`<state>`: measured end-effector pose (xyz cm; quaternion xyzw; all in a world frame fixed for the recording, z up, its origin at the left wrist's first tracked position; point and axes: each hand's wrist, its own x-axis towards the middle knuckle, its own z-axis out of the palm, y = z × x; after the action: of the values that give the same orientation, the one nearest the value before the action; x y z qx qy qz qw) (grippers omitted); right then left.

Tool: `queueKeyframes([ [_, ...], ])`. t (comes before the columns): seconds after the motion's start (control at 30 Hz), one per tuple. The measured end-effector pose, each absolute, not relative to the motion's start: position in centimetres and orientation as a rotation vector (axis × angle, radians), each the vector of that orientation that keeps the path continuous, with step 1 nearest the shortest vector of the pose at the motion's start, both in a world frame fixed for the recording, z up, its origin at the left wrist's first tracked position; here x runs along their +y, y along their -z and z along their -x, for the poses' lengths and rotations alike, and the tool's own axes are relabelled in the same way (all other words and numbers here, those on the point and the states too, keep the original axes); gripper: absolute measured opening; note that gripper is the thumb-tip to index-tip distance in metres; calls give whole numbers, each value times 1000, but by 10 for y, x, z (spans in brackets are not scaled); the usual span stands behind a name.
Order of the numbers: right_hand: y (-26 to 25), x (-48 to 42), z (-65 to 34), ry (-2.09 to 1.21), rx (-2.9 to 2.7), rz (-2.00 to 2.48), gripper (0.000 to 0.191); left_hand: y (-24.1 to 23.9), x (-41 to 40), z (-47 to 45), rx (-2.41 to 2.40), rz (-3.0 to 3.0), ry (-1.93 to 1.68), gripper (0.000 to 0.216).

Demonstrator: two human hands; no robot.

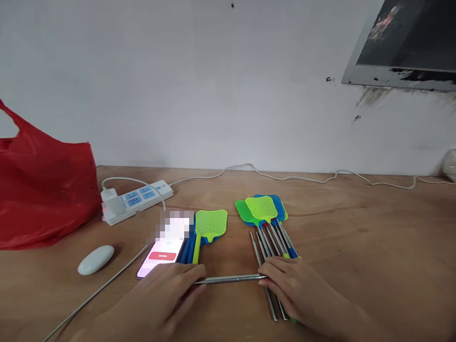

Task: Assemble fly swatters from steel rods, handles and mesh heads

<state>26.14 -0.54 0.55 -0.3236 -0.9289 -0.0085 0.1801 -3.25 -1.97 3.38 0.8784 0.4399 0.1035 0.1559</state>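
A thin metal rod (230, 280) with a visible joint lies level between my two hands. My left hand (171, 289) pinches its left end between thumb and fingers. The right end is in the fingers of my right hand (299, 289), which is above several loose metal rods (272, 306). Beyond that hand is a pile of fly swatters with a lime head (261, 209) on top, green and blue heads beneath and metal shafts. Just past my left hand lie a lime swatter head (211, 224), a lime handle (196, 250) and blue handles (186, 252).
A lit phone (162, 256) lies beside my left hand, partly blurred out. Farther left are a white mouse (96, 260), a power strip (138, 202) with its cable, and a red plastic bag (46, 190). A white cord (285, 178) runs along the wall.
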Motion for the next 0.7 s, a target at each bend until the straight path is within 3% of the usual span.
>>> queueKeyframes([
  [0.23, -6, -9, -248, 125, -2615, 889, 23, -28, -12, -13, 1201, -2613, -131, 34],
  [0.7, -2, -3, -286, -12, -2620, 1028, 30, -24, -9, 28, 1286, -2680, -127, 40],
])
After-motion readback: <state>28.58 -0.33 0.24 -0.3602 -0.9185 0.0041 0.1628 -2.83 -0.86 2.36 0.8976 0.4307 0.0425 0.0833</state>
